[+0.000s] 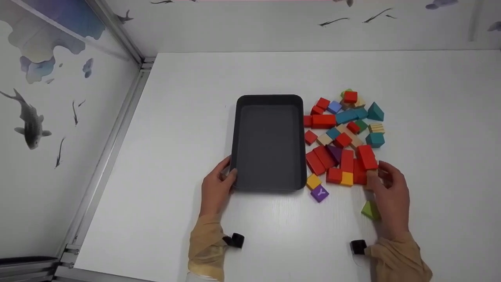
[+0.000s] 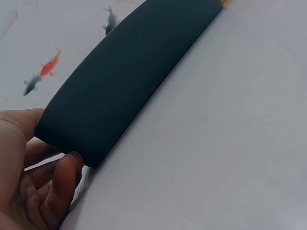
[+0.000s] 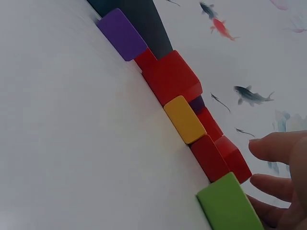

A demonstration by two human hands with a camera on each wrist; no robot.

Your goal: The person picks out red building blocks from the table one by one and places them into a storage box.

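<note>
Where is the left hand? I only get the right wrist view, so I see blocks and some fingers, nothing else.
Observer: The left hand grips the near left corner of the dark tray.
Operator: Is anything in the tray?
Observer: No, its floor is bare; the blocks lie on the table to its right.
Operator: What is the right hand touching?
Observer: The right hand sits at the near edge of the pile, fingers at a tan block beside the red ones.
</note>
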